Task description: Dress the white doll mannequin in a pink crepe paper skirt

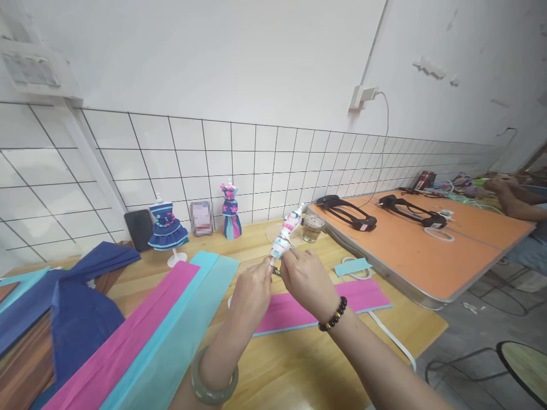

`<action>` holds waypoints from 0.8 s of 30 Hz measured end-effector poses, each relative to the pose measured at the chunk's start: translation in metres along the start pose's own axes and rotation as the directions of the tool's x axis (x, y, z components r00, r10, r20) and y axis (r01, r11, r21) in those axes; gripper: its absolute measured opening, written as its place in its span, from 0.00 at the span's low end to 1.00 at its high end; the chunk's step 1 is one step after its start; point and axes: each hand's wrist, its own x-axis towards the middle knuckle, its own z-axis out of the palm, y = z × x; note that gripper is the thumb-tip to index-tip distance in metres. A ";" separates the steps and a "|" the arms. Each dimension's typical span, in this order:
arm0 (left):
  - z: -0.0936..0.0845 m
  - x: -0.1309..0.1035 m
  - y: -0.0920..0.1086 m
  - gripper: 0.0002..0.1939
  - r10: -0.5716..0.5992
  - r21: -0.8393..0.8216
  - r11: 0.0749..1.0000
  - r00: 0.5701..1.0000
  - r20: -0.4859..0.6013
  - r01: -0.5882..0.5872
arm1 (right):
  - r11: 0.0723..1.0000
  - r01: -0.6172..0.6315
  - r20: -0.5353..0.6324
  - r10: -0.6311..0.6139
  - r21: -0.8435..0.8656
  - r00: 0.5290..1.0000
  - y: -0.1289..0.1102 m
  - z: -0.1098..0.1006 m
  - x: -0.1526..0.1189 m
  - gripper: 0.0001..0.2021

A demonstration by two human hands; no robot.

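Both hands are on a small white dress-form mannequin [281,242], which is tilted to the right and bears pink and light-blue patches. My left hand [253,288], with a jade-like bangle on the wrist, has its fingers wrapped round the lower stand rod. My right hand [308,280], wearing a dark bead bracelet, is closed against the mannequin's lower body; its fingertips are partly hidden. Beneath the hands lies a pink strip of sheet material [290,312] with a light-blue edge. A small light-blue piece [352,266] rests on a roll of tape behind it.
Two dressed mannequins, one in blue ruffles [167,230] and one pink and blue [231,210], stand by the tiled wall. Pink and light-blue sheets [171,319] and dark-blue sheets [81,307] cover the left. A plastic cup [313,229] stands near black headsets [348,213]. Another person's arm [519,199] shows far right.
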 end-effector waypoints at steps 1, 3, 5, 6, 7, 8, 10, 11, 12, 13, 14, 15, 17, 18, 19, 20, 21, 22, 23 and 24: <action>0.001 0.000 0.000 0.14 0.004 -0.015 1.000 1.000 -0.001 -0.004 | 1.000 -0.010 -0.009 0.010 0.005 1.000 0.000 0.001 0.000 0.11; 0.002 0.000 0.001 0.14 0.004 -0.061 0.998 1.000 -0.003 -0.004 | 0.999 -0.035 -0.028 0.035 0.025 0.999 0.002 0.004 0.000 0.11; 0.003 -0.001 0.001 0.14 -0.013 -0.135 0.991 1.000 0.008 0.014 | 0.997 -0.056 -0.036 0.059 0.061 0.998 0.004 0.006 0.000 0.11; 0.002 -0.001 0.001 0.14 -0.029 -0.181 0.983 0.999 0.022 0.032 | 0.994 -0.062 -0.035 0.066 0.085 0.997 0.006 0.006 -0.001 0.11; 0.002 -0.001 0.001 0.14 -0.049 -0.229 0.972 0.998 0.039 0.057 | 0.992 -0.063 -0.031 0.067 0.112 0.997 0.007 0.006 -0.001 0.12; 0.002 -0.001 0.000 0.14 -0.070 -0.274 0.958 0.996 0.057 0.083 | 0.988 -0.060 -0.025 0.064 0.141 0.998 0.008 0.006 -0.002 0.12; 0.002 0.000 -0.002 0.14 -0.105 -0.335 0.934 0.992 0.074 0.123 | 0.979 -0.041 -0.009 0.044 0.199 0.999 0.010 0.004 -0.004 0.12; 0.002 0.000 -0.004 0.14 -0.115 -0.348 0.928 0.991 0.073 0.134 | 0.974 -0.032 -0.001 0.033 0.225 0.999 0.010 0.003 -0.005 0.12; 0.002 0.000 -0.005 0.14 -0.121 -0.350 0.927 0.990 0.069 0.138 | 0.969 -0.025 0.006 0.024 0.246 1.000 0.011 0.002 -0.006 0.12; 0.002 0.000 -0.006 0.13 -0.121 -0.343 0.930 0.991 0.061 0.134 | 0.965 -0.021 0.013 0.018 0.261 1.000 0.011 0.002 -0.007 0.12; 0.003 0.001 -0.006 0.13 -0.115 -0.329 0.936 0.992 0.052 0.126 | 0.962 -0.023 0.018 0.019 0.272 1.000 0.010 0.002 -0.007 0.12; 0.003 0.001 -0.006 0.13 -0.107 -0.310 0.944 0.993 0.041 0.114 | 0.961 -0.030 0.019 0.026 0.275 0.999 0.010 0.002 -0.007 0.12; 0.002 0.001 -0.005 0.13 -0.087 -0.263 0.961 0.996 0.023 0.090 | 0.962 -0.052 0.014 0.050 0.267 0.999 0.008 0.003 -0.007 0.11; 0.002 0.001 -0.004 0.13 -0.078 -0.237 0.968 0.997 0.016 0.079 | 0.964 -0.061 0.009 0.061 0.259 0.998 0.008 0.004 -0.007 0.10; 0.002 0.000 -0.003 0.13 -0.071 -0.213 0.974 0.997 0.012 0.072 | 0.965 -0.066 0.004 0.067 0.253 0.998 0.007 0.004 -0.006 0.10; 0.001 0.000 -0.002 0.13 -0.068 -0.193 0.979 0.998 0.011 0.069 | 0.966 -0.066 -0.001 0.069 0.248 0.998 0.007 0.005 -0.005 0.11; 0.000 0.000 -0.001 0.13 -0.066 -0.178 0.982 0.998 0.013 0.067 | 0.967 -0.062 -0.004 0.065 0.248 0.998 0.006 0.006 -0.005 0.11; 0.000 0.000 -0.001 0.13 -0.064 -0.169 0.983 0.998 0.016 0.066 | 0.966 -0.057 -0.007 0.061 0.251 0.998 0.006 0.006 -0.005 0.11; -0.001 0.000 0.000 0.13 -0.063 -0.165 0.984 0.998 0.019 0.065 | 0.965 -0.054 -0.010 0.059 0.255 0.998 0.007 0.006 -0.005 0.11; -0.001 0.000 0.000 0.13 -0.061 -0.166 0.984 0.998 0.021 0.063 | 0.964 -0.053 -0.015 0.058 0.261 0.998 0.007 0.007 -0.005 0.12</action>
